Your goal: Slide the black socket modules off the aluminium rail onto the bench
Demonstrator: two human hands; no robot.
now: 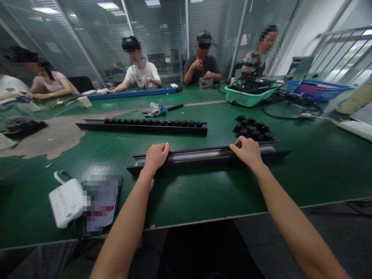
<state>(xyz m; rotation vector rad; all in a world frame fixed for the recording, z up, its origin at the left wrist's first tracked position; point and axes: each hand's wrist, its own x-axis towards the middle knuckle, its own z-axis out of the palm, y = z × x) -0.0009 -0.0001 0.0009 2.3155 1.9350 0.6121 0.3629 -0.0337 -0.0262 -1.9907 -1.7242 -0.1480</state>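
A long black channel [203, 155] with a shiny inner face lies on the green table in front of me. My left hand [157, 157] is closed round it near its left end, thumb along the near side. Toward the right end, my right hand [249, 152] rests on the channel, its thumb and forefinger closed about a small black part [239, 145], mostly hidden by the fingers. Just beyond that hand sits a pile of small black parts [252, 128] with brownish tops. Farther back, a second black channel [145, 129] carries a row of similar parts.
A white device [68, 203] and a flat packet [103, 205] lie at front left. Gloves [154, 110] and a short black bar [175, 107] lie mid-table. Green [250, 96] and blue baskets [319, 91] stand at back right, with cables. Several people sit across the table [203, 201].
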